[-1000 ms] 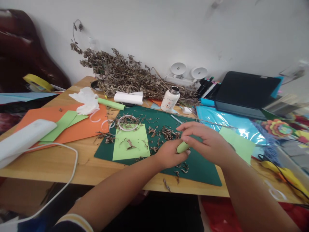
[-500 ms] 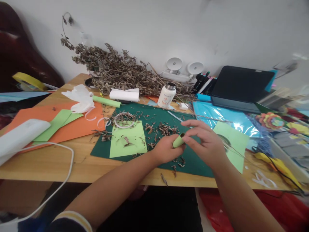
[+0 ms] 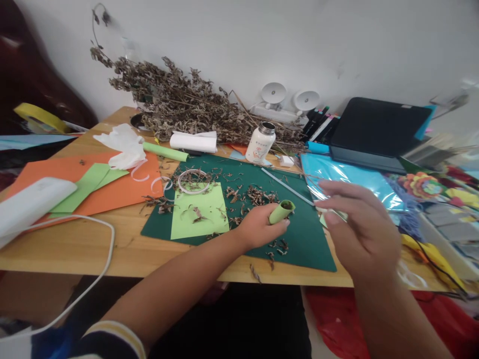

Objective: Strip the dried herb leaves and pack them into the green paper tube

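My left hand [image 3: 260, 227] is wrapped around a rolled green paper tube [image 3: 279, 213], held tilted above the green cutting mat [image 3: 307, 249]. Brown dried bits show inside the tube's upper end. My right hand [image 3: 362, 229] is to the right of the tube, over the mat's right edge, fingers apart and curved. By its fingertips is the end of a thin pale stick [image 3: 288, 187] on the mat; I cannot tell whether they touch. Crumbled dried leaves [image 3: 260, 196] lie on the mat. A light green paper sheet [image 3: 200, 224] bears more bits, with a tape ring [image 3: 193, 182] at its top.
Bundled dried plants [image 3: 179, 99] line the wall. An uncapped white bottle [image 3: 261, 143] stands behind the mat, near a white paper roll [image 3: 193, 142]. Orange paper [image 3: 138, 172] and a white device with a cable [image 3: 37, 202] lie left. Blue wrapping [image 3: 344, 179] and a dark tablet [image 3: 381, 124] are right.
My right hand has moved away from the tube's mouth, to the right and nearer the camera. The tube stays in my left hand, its opening now uncovered. The view shifted slightly.
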Demonstrator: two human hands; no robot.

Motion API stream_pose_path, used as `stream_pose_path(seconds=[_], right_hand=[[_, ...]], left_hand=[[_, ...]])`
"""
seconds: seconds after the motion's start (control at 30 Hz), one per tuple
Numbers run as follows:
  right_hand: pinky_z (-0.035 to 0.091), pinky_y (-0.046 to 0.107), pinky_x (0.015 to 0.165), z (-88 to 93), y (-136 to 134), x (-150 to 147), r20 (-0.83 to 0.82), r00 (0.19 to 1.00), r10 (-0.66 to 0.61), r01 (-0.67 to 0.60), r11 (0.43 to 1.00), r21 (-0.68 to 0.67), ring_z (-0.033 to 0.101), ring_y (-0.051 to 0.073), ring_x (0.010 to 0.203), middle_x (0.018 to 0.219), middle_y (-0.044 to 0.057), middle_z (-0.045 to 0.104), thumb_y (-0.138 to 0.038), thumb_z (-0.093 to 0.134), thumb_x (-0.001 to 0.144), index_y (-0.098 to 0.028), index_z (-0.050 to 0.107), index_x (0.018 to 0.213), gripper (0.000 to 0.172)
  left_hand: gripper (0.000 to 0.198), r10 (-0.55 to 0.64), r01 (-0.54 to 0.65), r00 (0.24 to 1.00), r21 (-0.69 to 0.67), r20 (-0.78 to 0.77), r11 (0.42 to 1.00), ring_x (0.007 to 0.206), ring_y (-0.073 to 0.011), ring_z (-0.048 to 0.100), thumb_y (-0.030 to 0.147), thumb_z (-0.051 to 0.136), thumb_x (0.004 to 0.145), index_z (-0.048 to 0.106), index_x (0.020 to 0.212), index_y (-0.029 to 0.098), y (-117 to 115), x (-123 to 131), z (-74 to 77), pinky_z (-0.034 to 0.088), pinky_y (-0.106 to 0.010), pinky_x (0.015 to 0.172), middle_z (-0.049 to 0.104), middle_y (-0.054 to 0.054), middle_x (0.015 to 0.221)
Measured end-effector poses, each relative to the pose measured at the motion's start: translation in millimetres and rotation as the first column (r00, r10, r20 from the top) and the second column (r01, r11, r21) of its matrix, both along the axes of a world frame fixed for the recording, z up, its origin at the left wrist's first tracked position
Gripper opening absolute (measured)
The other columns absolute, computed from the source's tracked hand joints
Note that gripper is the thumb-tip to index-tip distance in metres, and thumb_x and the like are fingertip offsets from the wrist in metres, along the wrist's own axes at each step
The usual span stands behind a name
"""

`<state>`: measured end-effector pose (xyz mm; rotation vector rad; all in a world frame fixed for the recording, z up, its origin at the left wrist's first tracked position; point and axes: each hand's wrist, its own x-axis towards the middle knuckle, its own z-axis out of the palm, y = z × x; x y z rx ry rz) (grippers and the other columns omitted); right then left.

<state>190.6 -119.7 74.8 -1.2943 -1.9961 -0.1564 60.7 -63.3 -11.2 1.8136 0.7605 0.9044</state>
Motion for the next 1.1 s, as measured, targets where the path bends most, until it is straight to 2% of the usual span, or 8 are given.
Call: stream_pose_path(seconds=[0.07,0.1,0.23,0.33,0.47,0.67,0.9,1.1], right_hand=[[0.041,0.041,0.075,-23.6,-17,2,0.003,1.0,-0.027,0.027,0.998,0.057,0.051,0.023,0.084,0.089,0.007,0.054,-0.023,0.049,0.072,-0.023,0.052,0.089,0.017],[0.042,0.04,0.071,-37.9,-25,2,0.085,0.996,-0.038,0.04,0.999,-0.018,0.051,0.023,0.082,0.086,0.007,0.053,-0.028,0.052,0.071,-0.022,0.051,0.09,0.02],[0.042,0.04,0.067,-90.2,-51,-4,0.339,0.933,-0.123,0.218,0.942,-0.256,0.05,0.026,0.083,0.093,0.011,0.052,-0.05,0.052,0.065,-0.018,0.048,0.103,0.049],[0.039,0.044,0.073,-108.6,-61,-9,0.451,0.862,-0.233,0.381,0.884,-0.271,0.047,0.029,0.091,0.103,0.013,0.049,-0.055,0.049,0.064,-0.018,0.046,0.11,0.059],[0.034,0.049,0.078,-117.1,-62,-7,0.508,0.776,-0.373,0.538,0.813,-0.224,0.036,0.036,0.107,0.126,0.017,0.033,-0.058,0.041,0.066,-0.014,0.033,0.123,0.072],[0.023,0.052,0.091,-129.9,-59,-11,0.511,0.832,-0.216,0.39,0.883,-0.262,0.026,0.031,0.12,0.128,0.019,0.034,-0.062,0.033,0.068,-0.006,0.01,0.13,0.086],[0.022,0.05,0.093,-127.7,-58,-34,0.463,0.881,-0.096,0.253,0.923,-0.289,0.029,0.03,0.119,0.127,0.018,0.037,-0.062,0.037,0.067,-0.004,0.019,0.128,0.086],[0.022,0.047,0.094,-128.3,-63,-36,0.429,0.903,-0.024,0.17,0.937,-0.306,0.034,0.027,0.116,0.125,0.013,0.042,-0.052,0.04,0.073,-0.011,0.024,0.128,0.07]], left_hand=[[0.014,-0.001,0.001,1.0,-0.007,0.005,1.0,0.056,-0.0082,0.042,0.028,0.045,0.07,0.045,0.065,0.015,-1,0,1.4,0.035,-0.019,0.053,0.045,0.003,0.059],[0.014,-0.004,0.004,1.0,-0.005,0.007,1.0,0.056,-0.0079,0.041,0.028,0.045,0.07,0.045,0.064,0.015,-1,0,1.8,0.034,-0.019,0.052,0.044,0.004,0.059],[0.014,-0.031,0.031,0.999,0.014,-0.011,0.999,0.055,-0.0075,0.039,0.027,0.044,0.07,0.043,0.061,0.016,-2,-1,2.8,0.033,-0.018,0.051,0.041,0.004,0.057],[0.014,-0.032,0.032,0.999,0.002,0.004,0.999,0.055,-0.0075,0.039,0.027,0.045,0.07,0.042,0.062,0.016,-2,-1,3.4,0.033,-0.018,0.051,0.042,0.004,0.057],[0.015,0.012,-0.012,1.0,-0.035,0.007,0.999,0.053,-0.0073,0.039,0.028,0.046,0.069,0.043,0.062,0.016,-2,0,4.3,0.033,-0.019,0.052,0.043,0.004,0.057],[0.013,0.021,-0.02,0.999,-0.036,0.026,0.999,0.054,-0.0077,0.041,0.027,0.046,0.069,0.043,0.062,0.016,0,0,3.9,0.035,-0.02,0.053,0.045,0.004,0.058],[0.011,0.027,-0.025,0.999,-0.083,0.021,0.996,0.055,-0.0082,0.042,0.026,0.046,0.068,0.045,0.064,0.016,0,1,4.0,0.036,-0.02,0.053,0.047,0.003,0.059],[0.013,0.049,-0.048,0.999,-0.068,0.012,0.997,0.053,-0.0078,0.04,0.027,0.046,0.068,0.044,0.062,0.016,0,1,3.3,0.035,-0.02,0.051,0.045,0.004,0.056]])
